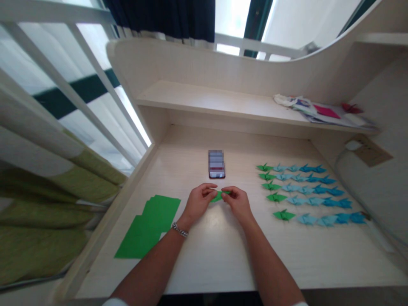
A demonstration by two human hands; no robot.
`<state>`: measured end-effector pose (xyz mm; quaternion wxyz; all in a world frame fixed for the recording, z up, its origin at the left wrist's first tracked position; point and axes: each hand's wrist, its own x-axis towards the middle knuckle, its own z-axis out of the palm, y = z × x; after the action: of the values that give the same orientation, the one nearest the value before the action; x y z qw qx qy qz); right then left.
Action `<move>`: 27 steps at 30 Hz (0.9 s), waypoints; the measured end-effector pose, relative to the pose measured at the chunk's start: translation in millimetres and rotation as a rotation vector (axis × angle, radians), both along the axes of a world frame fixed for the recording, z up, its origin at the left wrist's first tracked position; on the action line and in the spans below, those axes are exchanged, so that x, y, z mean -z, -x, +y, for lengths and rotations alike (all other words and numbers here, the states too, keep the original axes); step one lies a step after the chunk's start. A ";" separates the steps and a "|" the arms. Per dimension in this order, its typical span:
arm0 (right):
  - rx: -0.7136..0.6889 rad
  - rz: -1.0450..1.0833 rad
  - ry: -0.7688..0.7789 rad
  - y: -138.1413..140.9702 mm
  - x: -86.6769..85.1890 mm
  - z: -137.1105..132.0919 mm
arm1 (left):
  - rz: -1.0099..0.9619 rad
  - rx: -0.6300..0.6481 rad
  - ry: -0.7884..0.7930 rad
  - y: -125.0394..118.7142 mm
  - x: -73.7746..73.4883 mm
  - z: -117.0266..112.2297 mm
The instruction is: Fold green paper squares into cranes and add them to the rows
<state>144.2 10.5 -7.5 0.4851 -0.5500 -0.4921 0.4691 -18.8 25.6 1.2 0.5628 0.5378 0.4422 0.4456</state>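
A small folded piece of green paper (218, 196) is held between my two hands over the middle of the desk. My left hand (200, 199) pinches its left side, thumb against fingers, with a chain bracelet (179, 230) round that wrist. On the other side my right hand (236, 201) grips the paper's right end between thumb and fingertips. The fingers cover much of the paper, so its exact fold is hidden. Just beyond the hands lies a phone (216, 163) with its screen lit.
Green paper sheets (156, 216) lie overlapping at the left. Rows of folded paper cranes, green (283, 215) and blue (327, 220), stand at the right. Behind is a shelf (204, 100) with papers (328, 112). A cable (338, 170) runs down the right wall beside a socket plate (372, 151).
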 end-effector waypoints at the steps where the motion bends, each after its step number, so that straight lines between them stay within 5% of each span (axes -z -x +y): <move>1: 0.016 -0.015 0.006 -0.5 0.7 0.6 | 0.001 -0.006 -0.004 0.1 -0.6 0.1; 27: -0.008 -0.156 -0.143 2.9 -10.0 -6.3 | 0.143 -0.042 -0.128 2.6 1.8 -0.4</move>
<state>141.3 4.3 2.5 0.4814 -0.5467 -0.5630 0.3903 -21.3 25.2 -0.6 0.4848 0.5936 0.4629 0.4453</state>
